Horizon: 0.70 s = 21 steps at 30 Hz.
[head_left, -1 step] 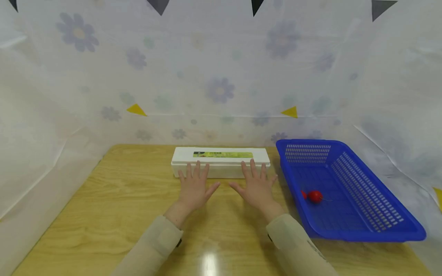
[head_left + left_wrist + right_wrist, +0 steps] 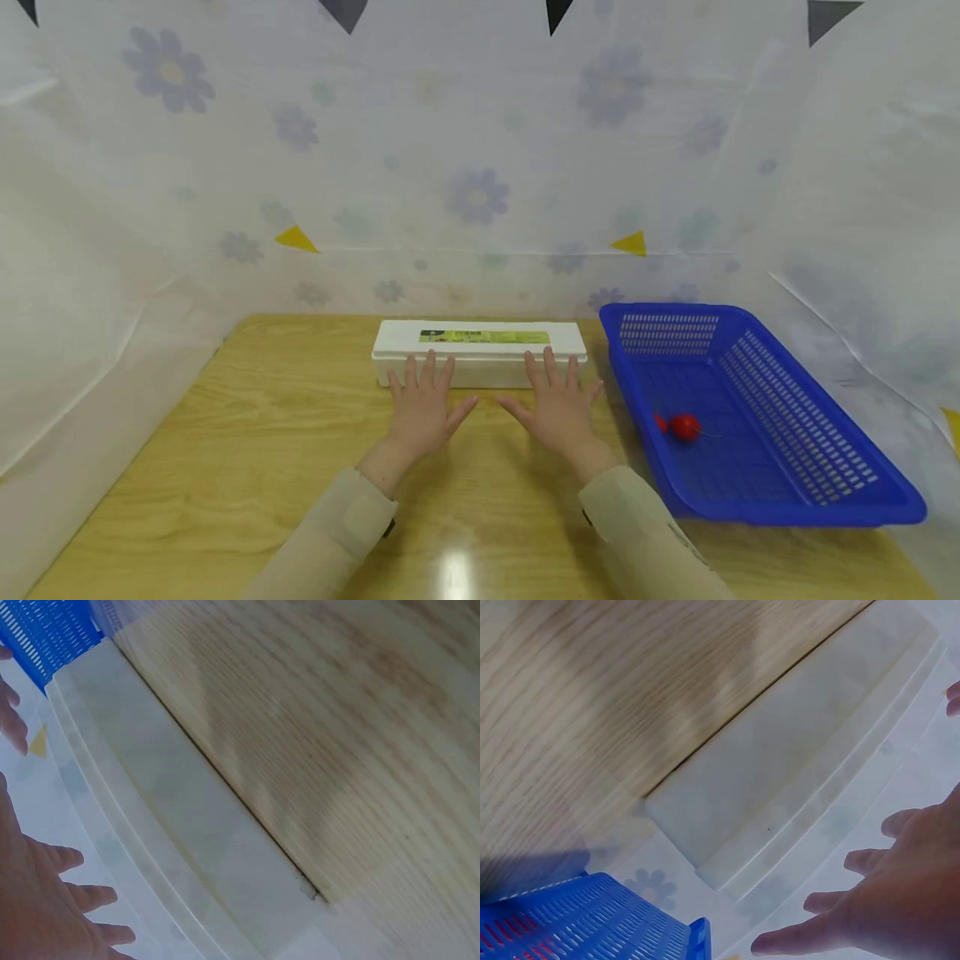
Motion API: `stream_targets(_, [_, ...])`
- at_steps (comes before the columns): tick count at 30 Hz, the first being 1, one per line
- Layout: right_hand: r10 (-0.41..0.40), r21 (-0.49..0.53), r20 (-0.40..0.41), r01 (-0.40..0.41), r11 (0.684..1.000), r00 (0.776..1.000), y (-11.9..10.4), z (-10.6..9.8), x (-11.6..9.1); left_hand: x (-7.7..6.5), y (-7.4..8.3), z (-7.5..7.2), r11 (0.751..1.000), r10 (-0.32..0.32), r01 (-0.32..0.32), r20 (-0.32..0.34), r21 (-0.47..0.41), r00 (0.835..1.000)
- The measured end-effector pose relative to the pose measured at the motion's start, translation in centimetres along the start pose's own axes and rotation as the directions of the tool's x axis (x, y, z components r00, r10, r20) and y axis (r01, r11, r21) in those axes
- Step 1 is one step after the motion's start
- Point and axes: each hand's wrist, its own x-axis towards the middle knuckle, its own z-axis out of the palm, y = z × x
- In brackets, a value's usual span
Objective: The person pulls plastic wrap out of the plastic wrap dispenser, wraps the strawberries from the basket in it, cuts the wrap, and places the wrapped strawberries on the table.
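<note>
A long white lidded box (image 2: 480, 372) with a yellow-green label (image 2: 487, 337) on top lies toward the back of the wooden table. Both hands are held out in front of it, palms down, fingers spread and holding nothing. My left hand (image 2: 421, 408) overlaps the left part of the box's front in the head view; my right hand (image 2: 558, 410) overlaps the right part. In the left wrist view the left fingers (image 2: 91, 898) show beside the box (image 2: 172, 787). The right wrist view has the right fingers (image 2: 866, 860) likewise apart from the box's edge.
At the right stands a blue plastic basket (image 2: 757, 515) with slotted walls. Inside it, near the left wall, are a round red fruit-like thing (image 2: 685, 427) with a thin stem and another red piece, partly hidden. A pale flowered cloth (image 2: 480, 150) hangs behind the table (image 2: 247, 467).
</note>
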Motion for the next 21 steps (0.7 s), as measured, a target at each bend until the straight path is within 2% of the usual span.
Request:
stream_targets(10, [-0.007, -0.004, 0.023, 0.007, 1.0, 1.0, -0.15, 0.2, -0.01, 0.26, -0.42, -0.02, 1.0, 0.004, -0.004, 0.013, 0.0, 1.0])
stream_targets(17, [-0.023, -0.011, -0.019, 0.023, 1.0, 1.0, 0.15, 0.55, -0.16, 0.06, -0.75, 0.13, 1.0, 0.004, -0.004, 0.01, 0.011, 1.0])
stream_targets(21, [-0.017, -0.019, -0.005, 0.017, 1.0, 1.0, 0.07, 0.34, -0.31, -0.14, -0.86, -0.04, 1.0, -0.007, 0.007, 0.004, 0.004, 1.0])
